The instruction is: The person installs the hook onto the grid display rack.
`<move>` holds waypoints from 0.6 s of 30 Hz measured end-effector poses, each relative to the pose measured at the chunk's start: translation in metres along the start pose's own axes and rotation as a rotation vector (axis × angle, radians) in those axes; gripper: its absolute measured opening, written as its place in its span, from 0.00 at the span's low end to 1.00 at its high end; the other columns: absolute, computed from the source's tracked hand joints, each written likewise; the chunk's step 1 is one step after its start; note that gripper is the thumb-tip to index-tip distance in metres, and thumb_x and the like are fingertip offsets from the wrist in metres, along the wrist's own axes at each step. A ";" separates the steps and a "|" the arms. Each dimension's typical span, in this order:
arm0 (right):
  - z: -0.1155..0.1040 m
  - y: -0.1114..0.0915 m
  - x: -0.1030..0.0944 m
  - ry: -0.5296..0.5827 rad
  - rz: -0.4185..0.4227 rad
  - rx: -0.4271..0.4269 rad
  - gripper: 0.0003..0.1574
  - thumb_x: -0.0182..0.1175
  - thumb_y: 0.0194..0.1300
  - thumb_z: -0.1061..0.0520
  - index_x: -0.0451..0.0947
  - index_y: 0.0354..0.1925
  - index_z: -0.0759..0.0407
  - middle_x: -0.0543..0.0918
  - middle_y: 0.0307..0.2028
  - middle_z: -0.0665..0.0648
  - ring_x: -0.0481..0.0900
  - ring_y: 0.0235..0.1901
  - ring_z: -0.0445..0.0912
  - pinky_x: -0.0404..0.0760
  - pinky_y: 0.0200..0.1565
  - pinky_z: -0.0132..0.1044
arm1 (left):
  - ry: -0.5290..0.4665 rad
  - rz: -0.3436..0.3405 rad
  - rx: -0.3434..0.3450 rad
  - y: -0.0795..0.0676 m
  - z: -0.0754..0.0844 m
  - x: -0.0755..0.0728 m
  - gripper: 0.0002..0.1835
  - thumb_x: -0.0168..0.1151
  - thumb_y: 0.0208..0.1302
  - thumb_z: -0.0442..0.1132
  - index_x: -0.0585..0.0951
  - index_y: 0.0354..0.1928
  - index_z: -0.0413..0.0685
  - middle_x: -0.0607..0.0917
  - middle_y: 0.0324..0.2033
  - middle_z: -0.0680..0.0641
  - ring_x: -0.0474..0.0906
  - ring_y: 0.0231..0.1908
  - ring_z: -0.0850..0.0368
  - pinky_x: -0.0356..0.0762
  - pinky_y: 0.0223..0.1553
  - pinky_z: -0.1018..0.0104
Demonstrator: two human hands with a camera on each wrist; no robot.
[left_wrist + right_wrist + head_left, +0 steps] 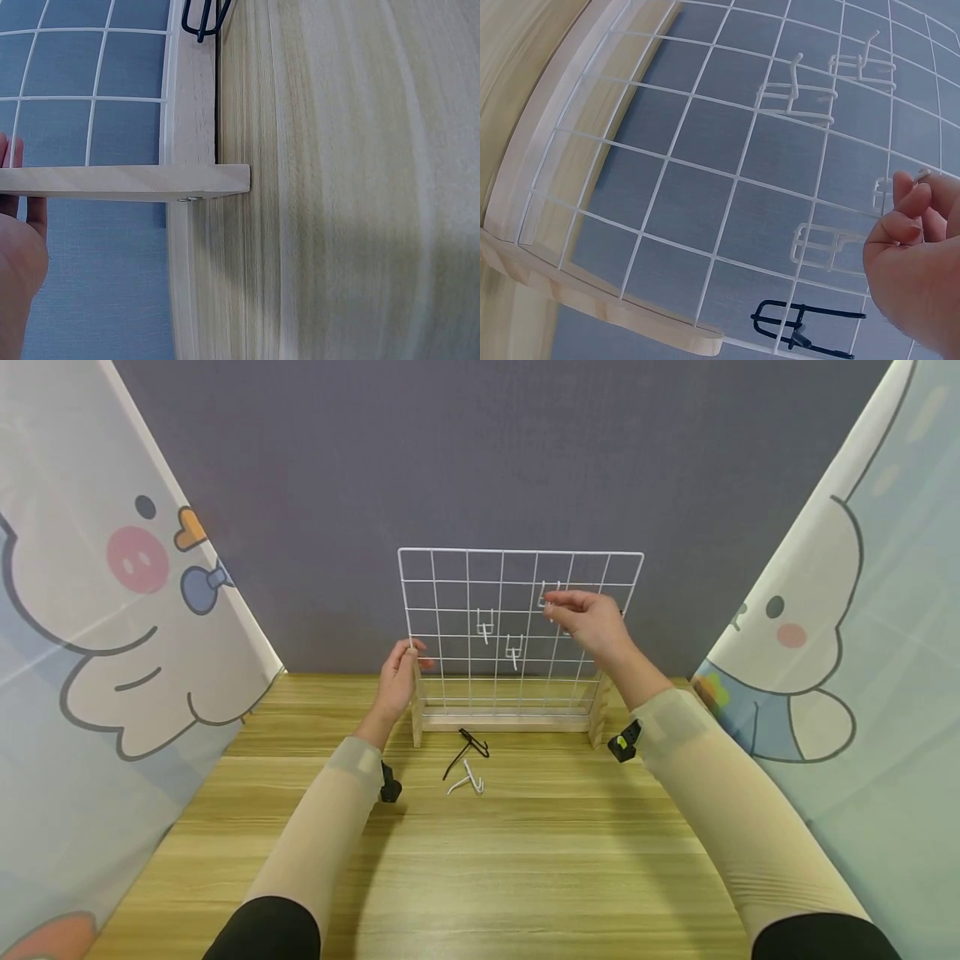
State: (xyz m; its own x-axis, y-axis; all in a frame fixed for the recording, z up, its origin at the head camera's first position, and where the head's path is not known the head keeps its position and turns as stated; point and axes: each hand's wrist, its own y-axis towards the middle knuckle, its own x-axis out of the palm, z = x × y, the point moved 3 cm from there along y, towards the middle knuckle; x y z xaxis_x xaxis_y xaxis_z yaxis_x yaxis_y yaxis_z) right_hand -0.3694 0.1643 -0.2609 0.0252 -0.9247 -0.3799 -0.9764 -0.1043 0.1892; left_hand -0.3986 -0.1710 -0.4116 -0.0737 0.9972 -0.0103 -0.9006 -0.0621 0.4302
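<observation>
A white wire grid (521, 552) stands upright in a wooden stand (506, 724). At its left side my left hand (397, 681) grips the stand's upright post (112, 181), some fingertips showing behind the grid. Up near the top right, my right hand (596, 622) pinches the prong of a white hook (878, 193) at the grid; the fingers cover much of it. Two white hooks (486, 628) (513, 652) hang left of that hand. In the right wrist view, another white hook (829, 249) and a black hook (806, 326) are on the grid near the right hand.
On the wooden table (510, 860), a black hook (467, 752) and a white hook (468, 779) lie in front of the stand. Behind the grid rises a grey wall (480, 460). Cartoon-printed panels (67, 568) (885, 760) flank the table.
</observation>
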 end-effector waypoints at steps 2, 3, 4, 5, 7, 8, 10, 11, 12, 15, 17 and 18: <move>0.000 0.000 0.000 -0.004 -0.003 0.001 0.26 0.64 0.81 0.52 0.81 0.72 0.56 0.85 0.69 0.60 0.82 0.54 0.45 0.81 0.53 0.33 | -0.006 -0.001 -0.002 0.000 0.000 0.000 0.19 0.41 0.89 0.39 0.75 0.61 0.31 0.84 0.50 0.20 0.85 0.54 0.26 0.78 0.68 0.42; 0.001 0.000 0.000 -0.007 -0.005 0.000 0.26 0.64 0.81 0.52 0.81 0.72 0.56 0.85 0.69 0.60 0.82 0.53 0.44 0.81 0.54 0.34 | -0.007 -0.003 -0.002 0.000 0.000 0.000 0.19 0.41 0.89 0.39 0.75 0.61 0.30 0.84 0.50 0.20 0.85 0.55 0.24 0.78 0.69 0.41; 0.001 0.000 0.000 -0.007 -0.008 0.000 0.26 0.64 0.81 0.52 0.81 0.72 0.55 0.85 0.69 0.60 0.81 0.52 0.43 0.81 0.55 0.35 | -0.007 -0.005 -0.002 0.000 0.000 0.000 0.19 0.40 0.89 0.39 0.75 0.61 0.30 0.84 0.51 0.19 0.84 0.55 0.23 0.77 0.69 0.39; 0.001 0.000 0.000 -0.006 -0.009 -0.002 0.26 0.64 0.81 0.52 0.81 0.72 0.55 0.85 0.69 0.60 0.81 0.52 0.43 0.82 0.57 0.38 | -0.009 -0.006 -0.001 -0.001 0.001 0.000 0.19 0.40 0.89 0.39 0.75 0.62 0.30 0.84 0.51 0.19 0.84 0.56 0.22 0.77 0.69 0.37; 0.001 0.000 0.000 0.000 -0.011 -0.003 0.26 0.64 0.81 0.52 0.81 0.72 0.55 0.84 0.70 0.61 0.82 0.52 0.43 0.82 0.60 0.44 | -0.014 -0.006 0.002 -0.001 0.001 0.000 0.20 0.40 0.89 0.39 0.75 0.62 0.30 0.83 0.51 0.18 0.83 0.56 0.19 0.76 0.69 0.35; 0.001 0.000 0.000 0.001 -0.012 -0.003 0.26 0.64 0.81 0.52 0.81 0.72 0.55 0.84 0.70 0.61 0.82 0.52 0.43 0.82 0.62 0.45 | -0.016 -0.006 0.003 -0.001 0.001 0.000 0.20 0.39 0.89 0.39 0.75 0.62 0.30 0.83 0.52 0.19 0.83 0.57 0.19 0.76 0.69 0.35; 0.001 0.000 0.000 0.005 -0.014 -0.002 0.26 0.64 0.81 0.52 0.81 0.73 0.55 0.85 0.69 0.61 0.82 0.52 0.43 0.81 0.63 0.48 | -0.016 -0.005 0.004 -0.002 0.002 0.000 0.20 0.39 0.88 0.39 0.74 0.63 0.30 0.83 0.52 0.19 0.82 0.57 0.18 0.76 0.69 0.35; 0.001 0.000 0.000 0.002 -0.013 0.000 0.26 0.64 0.81 0.51 0.81 0.72 0.54 0.85 0.69 0.60 0.82 0.51 0.43 0.82 0.62 0.46 | -0.017 -0.005 0.004 -0.002 0.002 -0.001 0.20 0.39 0.88 0.38 0.74 0.63 0.30 0.83 0.52 0.19 0.82 0.57 0.18 0.77 0.69 0.37; 0.001 0.000 0.000 -0.003 -0.011 0.001 0.26 0.65 0.81 0.51 0.81 0.72 0.53 0.86 0.68 0.59 0.82 0.50 0.43 0.82 0.60 0.44 | -0.019 -0.003 0.003 -0.001 0.002 -0.001 0.20 0.39 0.88 0.38 0.74 0.62 0.30 0.83 0.52 0.19 0.82 0.57 0.18 0.77 0.69 0.38; 0.000 -0.001 0.001 -0.014 -0.010 -0.003 0.26 0.65 0.81 0.51 0.81 0.73 0.53 0.87 0.64 0.58 0.81 0.46 0.42 0.82 0.54 0.37 | -0.015 -0.002 -0.001 -0.001 0.001 -0.001 0.19 0.39 0.88 0.38 0.74 0.62 0.30 0.84 0.51 0.19 0.86 0.54 0.26 0.78 0.68 0.43; 0.000 -0.002 0.001 -0.022 -0.004 -0.007 0.26 0.65 0.81 0.51 0.81 0.72 0.53 0.88 0.62 0.57 0.81 0.44 0.42 0.81 0.50 0.33 | -0.021 -0.004 0.000 -0.001 0.001 -0.001 0.19 0.40 0.88 0.38 0.74 0.61 0.29 0.83 0.52 0.19 0.88 0.52 0.32 0.79 0.67 0.46; -0.001 -0.003 0.001 -0.022 -0.003 -0.010 0.27 0.65 0.81 0.50 0.81 0.73 0.54 0.88 0.62 0.57 0.81 0.43 0.41 0.81 0.48 0.32 | -0.024 -0.005 0.001 -0.001 0.000 -0.001 0.19 0.40 0.88 0.38 0.74 0.61 0.29 0.82 0.52 0.19 0.88 0.51 0.35 0.79 0.67 0.46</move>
State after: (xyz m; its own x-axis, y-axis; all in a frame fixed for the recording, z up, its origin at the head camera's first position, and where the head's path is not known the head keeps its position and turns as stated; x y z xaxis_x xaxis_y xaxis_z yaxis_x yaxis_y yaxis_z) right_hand -0.3665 0.1636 -0.2611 0.0229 -0.9159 -0.4007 -0.9741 -0.1107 0.1974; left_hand -0.3979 -0.1715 -0.4117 -0.0591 0.9982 0.0091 -0.9005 -0.0573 0.4310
